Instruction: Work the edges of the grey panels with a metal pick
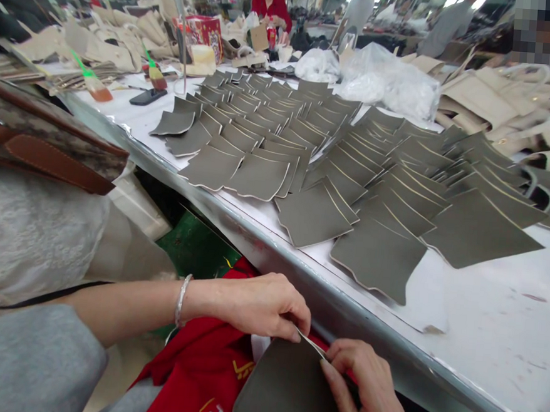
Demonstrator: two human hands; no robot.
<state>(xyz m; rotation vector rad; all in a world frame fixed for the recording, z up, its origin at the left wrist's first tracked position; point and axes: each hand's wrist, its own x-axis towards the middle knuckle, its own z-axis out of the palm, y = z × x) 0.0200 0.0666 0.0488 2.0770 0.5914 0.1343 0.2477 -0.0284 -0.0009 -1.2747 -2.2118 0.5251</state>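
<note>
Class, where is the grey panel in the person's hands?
In the head view, the grey panel is at the bottom, right of centre, over the red cloth, its upper edge held by the left hand and right hand.

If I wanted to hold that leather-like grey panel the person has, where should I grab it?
Probably pinch the edge facing the table, thumb on top, coming from the table side. The leather-like grey panel looks thin and flat, and that edge's pale line shows between the left hand and right hand, both holding it there.
</note>
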